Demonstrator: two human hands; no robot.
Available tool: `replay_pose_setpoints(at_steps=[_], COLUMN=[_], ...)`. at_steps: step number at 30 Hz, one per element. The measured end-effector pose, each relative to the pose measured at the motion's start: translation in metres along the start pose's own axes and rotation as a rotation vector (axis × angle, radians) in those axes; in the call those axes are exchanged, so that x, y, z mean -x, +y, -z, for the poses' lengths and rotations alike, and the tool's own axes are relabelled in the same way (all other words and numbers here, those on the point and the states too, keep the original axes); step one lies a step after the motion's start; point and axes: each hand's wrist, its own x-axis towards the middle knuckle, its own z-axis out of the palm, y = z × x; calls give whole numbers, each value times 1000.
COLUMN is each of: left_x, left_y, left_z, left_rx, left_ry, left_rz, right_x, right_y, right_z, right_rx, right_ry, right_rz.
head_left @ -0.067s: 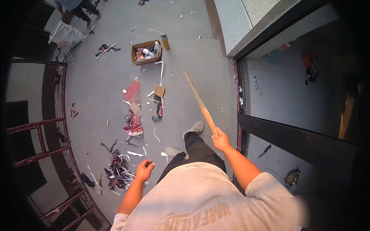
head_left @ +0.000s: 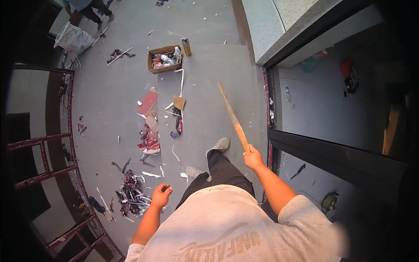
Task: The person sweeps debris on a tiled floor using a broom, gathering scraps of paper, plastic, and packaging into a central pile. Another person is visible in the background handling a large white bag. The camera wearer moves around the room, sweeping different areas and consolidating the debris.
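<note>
My right hand (head_left: 253, 158) grips the near end of a long tan stick (head_left: 234, 118), its fingers wrapped around it. The stick slants forward and left over the grey floor, narrowing to a smeared far end. Whether that end touches the floor, I cannot tell. Beside my body on the left, my left hand (head_left: 161, 195) hangs with loosely curled fingers, a gap by the thumb and nothing visible in it. On the floor beyond that hand lies a pile of dark red, black and white scraps (head_left: 133, 194).
Flattened red and brown scraps (head_left: 149, 126) lie ahead, with a cardboard box of bottles (head_left: 164, 59) and a yellowish canister (head_left: 186, 46) beyond. Red frames (head_left: 72, 118) line the left; a dark door frame (head_left: 323, 148) edges the right. A person (head_left: 92, 11) stands near a white sack (head_left: 73, 38).
The stick's far end has swung to the right, and my right hand has shifted slightly right with it. My left hand has barely moved.
</note>
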Motion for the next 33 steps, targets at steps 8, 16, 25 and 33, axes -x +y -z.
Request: replay_pose_setpoints(at_steps=[8, 16, 25, 33], left_x=[67, 96, 109, 127], left_y=[-182, -248, -191, -218], left_z=[80, 95, 61, 17], left_rx=[-58, 284, 453, 724], left_ry=[81, 202, 278, 404], left_rz=[264, 354, 295, 508], right_x=[-20, 9, -9, -19], right_y=[57, -13, -280, -354], right_z=[-41, -78, -241, -230], right_rx=[-317, -345, -265, -267], right_ry=[-69, -43, -338, -363], right_rz=[-458, -297, -161, 10])
